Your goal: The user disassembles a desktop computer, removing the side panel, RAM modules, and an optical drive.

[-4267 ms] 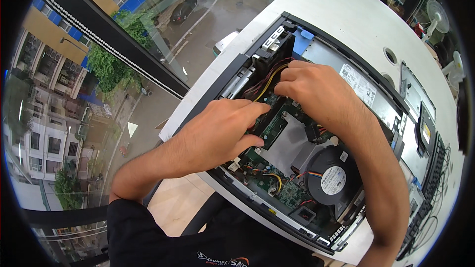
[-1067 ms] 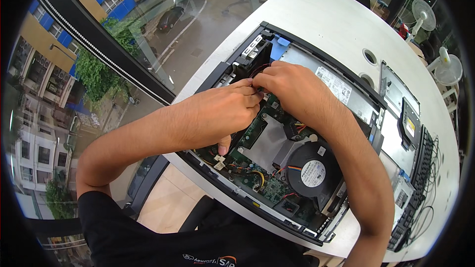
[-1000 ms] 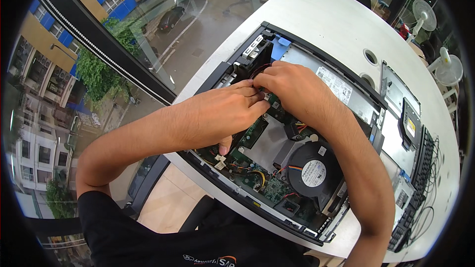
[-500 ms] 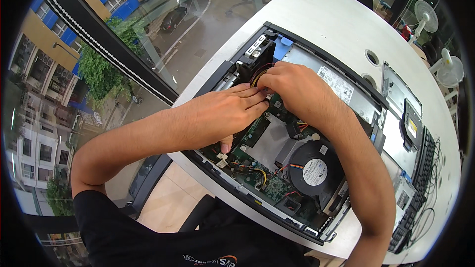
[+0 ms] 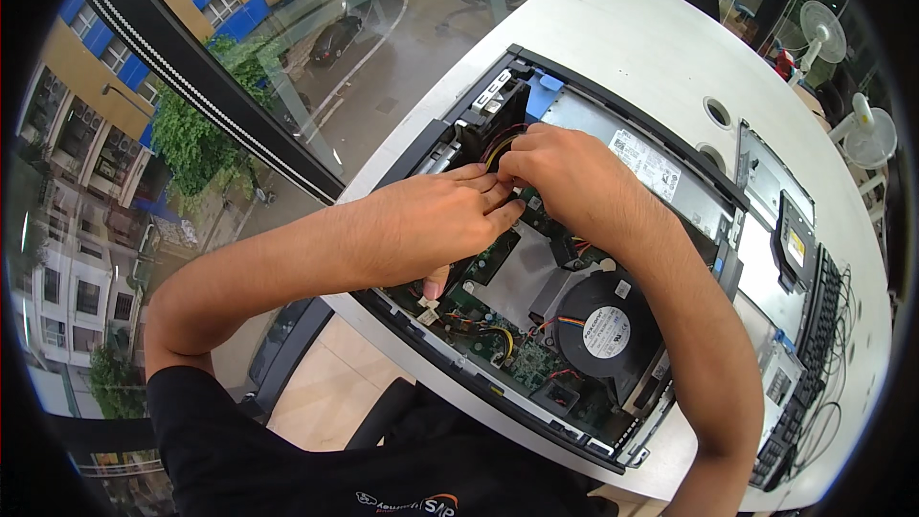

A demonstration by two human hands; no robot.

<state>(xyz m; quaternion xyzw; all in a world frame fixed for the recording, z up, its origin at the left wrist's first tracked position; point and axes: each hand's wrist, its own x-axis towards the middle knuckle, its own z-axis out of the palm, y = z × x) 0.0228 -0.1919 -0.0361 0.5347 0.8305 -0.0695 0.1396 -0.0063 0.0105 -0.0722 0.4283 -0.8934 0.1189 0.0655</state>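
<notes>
An opened desktop computer case (image 5: 498, 391) lies flat on the table with its insides showing. My left hand (image 5: 436, 222) reaches over the green motherboard (image 5: 536, 364), fingers stretched toward my right fingertips, thumb pointing down by a white connector (image 5: 428, 314). My right hand (image 5: 565, 170) is closed in a pinch beside a bundle of yellow and dark cables (image 5: 498, 146); what its fingertips grip is hidden. A round black blower fan (image 5: 606, 330) sits at the near right inside the case. Behind my right hand lies the silver power supply (image 5: 646, 165) with a white label.
To the right on the white table (image 5: 613, 29) are a metal side panel (image 5: 761, 177), a black optical drive (image 5: 795, 241), a drive bracket (image 5: 780, 383) and a black keyboard (image 5: 814, 364) with its cable. A window with a dark frame (image 5: 211, 86) borders the left side.
Both hands stay at the same spot in the case. My left fingers have bent and spread slightly, and my right fingertips have shifted a little.
</notes>
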